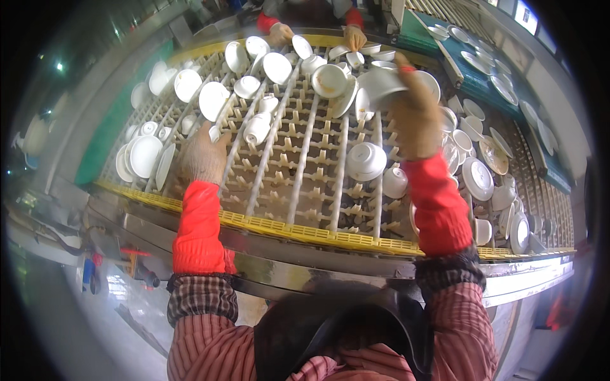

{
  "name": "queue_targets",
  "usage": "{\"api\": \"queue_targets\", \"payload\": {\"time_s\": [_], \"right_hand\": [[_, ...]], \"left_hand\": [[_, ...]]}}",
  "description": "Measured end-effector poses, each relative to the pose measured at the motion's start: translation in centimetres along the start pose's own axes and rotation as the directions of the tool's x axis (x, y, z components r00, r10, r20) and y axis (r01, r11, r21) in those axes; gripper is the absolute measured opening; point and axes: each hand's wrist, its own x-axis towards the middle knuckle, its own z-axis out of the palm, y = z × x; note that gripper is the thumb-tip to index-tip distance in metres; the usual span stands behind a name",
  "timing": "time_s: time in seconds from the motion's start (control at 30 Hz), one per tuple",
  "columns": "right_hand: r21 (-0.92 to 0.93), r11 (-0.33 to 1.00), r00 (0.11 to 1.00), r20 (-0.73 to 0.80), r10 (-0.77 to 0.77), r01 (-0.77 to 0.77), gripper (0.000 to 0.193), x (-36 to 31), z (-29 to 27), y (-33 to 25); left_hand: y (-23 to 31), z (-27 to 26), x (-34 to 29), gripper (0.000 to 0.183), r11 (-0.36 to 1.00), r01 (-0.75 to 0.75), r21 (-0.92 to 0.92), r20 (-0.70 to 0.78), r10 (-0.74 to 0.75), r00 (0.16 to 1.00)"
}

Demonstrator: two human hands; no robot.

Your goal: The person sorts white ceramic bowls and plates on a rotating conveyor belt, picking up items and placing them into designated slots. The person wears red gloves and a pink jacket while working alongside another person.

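A slatted conveyor with rows of pegs (305,165) carries white crockery in front of me. My left hand (206,155), in a tan glove, pinches a small white piece of crockery (215,134) just below a white plate (213,100). Smeared by motion, my right hand (416,117) grips a white bowl (380,86) over the right part of the belt. Below that bowl, a larger white bowl (366,161) sits upside down on the pegs. Between my hands lie white cups (257,129) and, farther back, a food-stained bowl (330,80).
Yellow edging (298,232) runs along the belt's near side. Piled bowls and plates (478,178) crowd its right end. A green-blue side belt (470,66) holds more plates at far right. Across the belt, another person's gloved hands (354,38) are among the dishes.
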Motion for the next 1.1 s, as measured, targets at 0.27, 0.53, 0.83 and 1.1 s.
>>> {"api": "queue_targets", "payload": {"time_s": [0.27, 0.53, 0.83, 1.1], "right_hand": [[-0.740, 0.660, 0.933, 0.317, 0.173, 0.129, 0.074, -3.4, 1.3, 6.4], [-0.835, 0.549, 0.751, 0.340, 0.566, -0.035, 0.066, -1.9, -4.5, 8.6], [-0.738, 0.673, 0.659, 0.529, 0.535, 0.046, 0.058, -6.4, -3.9, 6.4], [-0.492, 0.838, 0.825, 0.355, 0.440, -0.235, 0.081, -7.1, -4.4, 5.9]], "left_hand": [[2.9, 0.6, -1.7, 0.054, 0.971, -0.233, -0.060, -0.117, 0.225, 0.967], [14.6, 3.6, -4.2, 0.044, 0.868, -0.414, -0.275, 0.071, 0.447, 0.892], [29.6, 15.0, 3.6, 0.054, 0.974, -0.172, -0.145, 0.503, 0.222, 0.835], [26.0, 8.9, 1.9, 0.052, 0.892, 0.088, -0.443, 0.511, 0.171, 0.843]]}}
